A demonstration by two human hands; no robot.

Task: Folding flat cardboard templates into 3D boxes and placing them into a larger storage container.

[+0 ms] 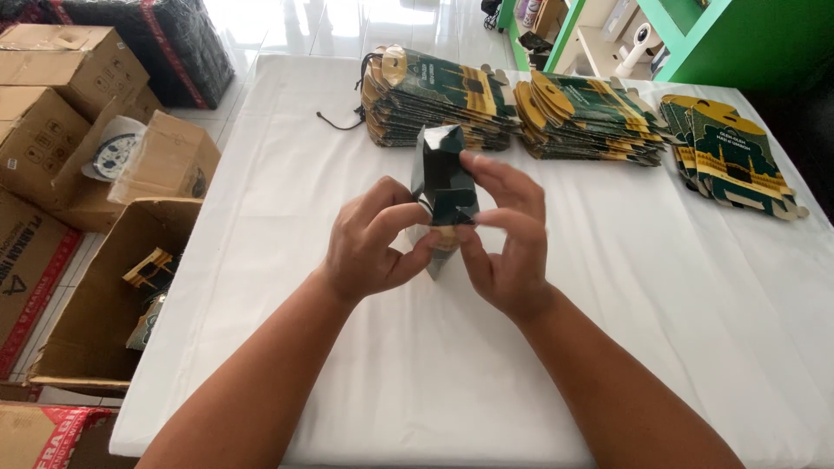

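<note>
Dark green card with gold print was what I had between my hands: a small box (444,187), half folded, held upright above the white worktop (434,365) at the middle of my view. To do this fold well, I judged I had to keep the panels square and press along the creases, not across the printed faces. My left hand (369,243) was curled at nine o'clock of the box, thumb and forefinger pinching its lower edge, the other fingers tucked in. My right hand (508,243) sat at three o'clock, partly open, thumb and fingertips gripping the side panel near the top. Both hands held the box; neither was loose.

Farther off, at twelve o'clock, lay a stack of flat green-and-gold blanks (434,95), a second stack (586,117) at one o'clock, and a third (734,156) at two o'clock. At nine o'clock, beside the worktop on the floor, stood an open cardboard carton (104,304).
</note>
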